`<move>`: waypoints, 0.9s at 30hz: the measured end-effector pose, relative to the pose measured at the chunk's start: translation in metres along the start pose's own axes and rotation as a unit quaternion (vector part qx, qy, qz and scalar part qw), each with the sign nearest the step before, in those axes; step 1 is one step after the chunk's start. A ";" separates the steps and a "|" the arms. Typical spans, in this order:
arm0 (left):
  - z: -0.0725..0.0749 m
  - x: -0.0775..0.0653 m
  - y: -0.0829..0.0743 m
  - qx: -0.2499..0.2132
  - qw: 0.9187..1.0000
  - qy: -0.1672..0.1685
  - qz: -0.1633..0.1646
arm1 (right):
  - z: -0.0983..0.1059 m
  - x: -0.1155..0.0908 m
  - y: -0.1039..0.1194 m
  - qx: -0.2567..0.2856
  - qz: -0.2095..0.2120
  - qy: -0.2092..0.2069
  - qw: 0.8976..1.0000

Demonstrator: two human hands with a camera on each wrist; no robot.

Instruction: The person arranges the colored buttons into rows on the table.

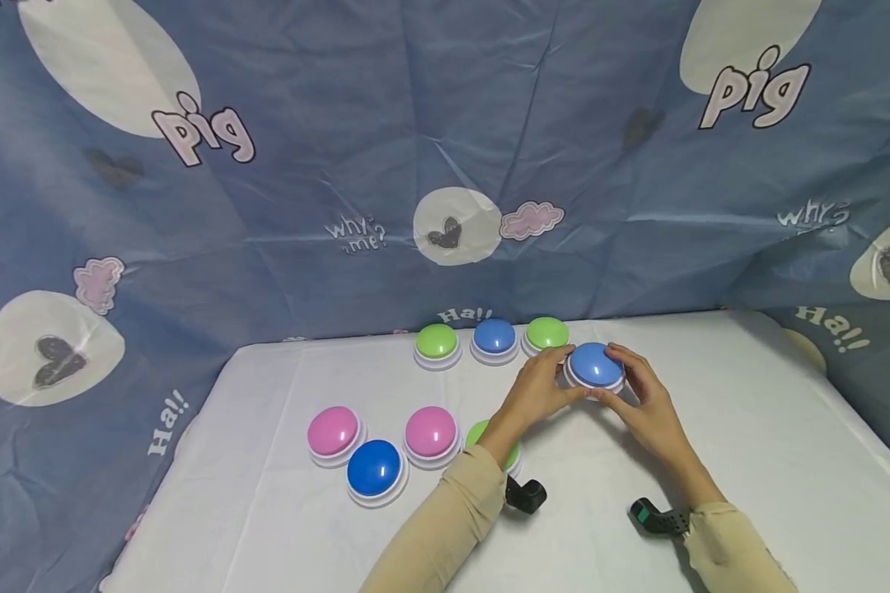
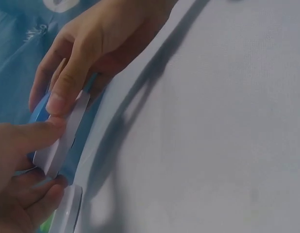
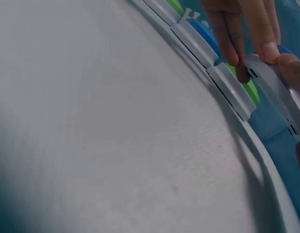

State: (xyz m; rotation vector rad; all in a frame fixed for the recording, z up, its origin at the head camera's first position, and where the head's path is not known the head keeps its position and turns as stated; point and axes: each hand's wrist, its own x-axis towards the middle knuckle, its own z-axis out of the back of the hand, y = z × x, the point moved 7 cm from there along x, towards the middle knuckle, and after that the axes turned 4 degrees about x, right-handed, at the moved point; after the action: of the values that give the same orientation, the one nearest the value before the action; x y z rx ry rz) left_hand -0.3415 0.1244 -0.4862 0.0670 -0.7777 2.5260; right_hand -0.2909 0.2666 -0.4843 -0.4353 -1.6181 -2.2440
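Both left hand (image 1: pixel 537 394) and right hand (image 1: pixel 651 410) are gripping a blue button (image 1: pixel 596 366) by its white rim (image 2: pixel 72 126) (best spot, dome (image 1: pixel 597 361) likely slick) above the table (image 1: pixel 756 428), probably handling something light and stiff.

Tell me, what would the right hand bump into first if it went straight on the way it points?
The right hand would first meet the blue button that it grips. Past that, probably the patterned cloth behind the table, though depth is hard to judge.
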 end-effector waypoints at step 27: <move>-0.019 0.020 -0.002 0.027 0.991 -0.119 0.053 | 0.012 0.023 -0.046 -0.014 -0.048 -0.036 0.998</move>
State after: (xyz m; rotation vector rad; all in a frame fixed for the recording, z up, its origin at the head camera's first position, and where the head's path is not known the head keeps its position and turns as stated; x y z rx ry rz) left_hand -0.3562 0.1443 -0.4972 0.3613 -0.8233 2.6725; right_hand -0.3309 0.2897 -0.5097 -0.4583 -1.6792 -2.3489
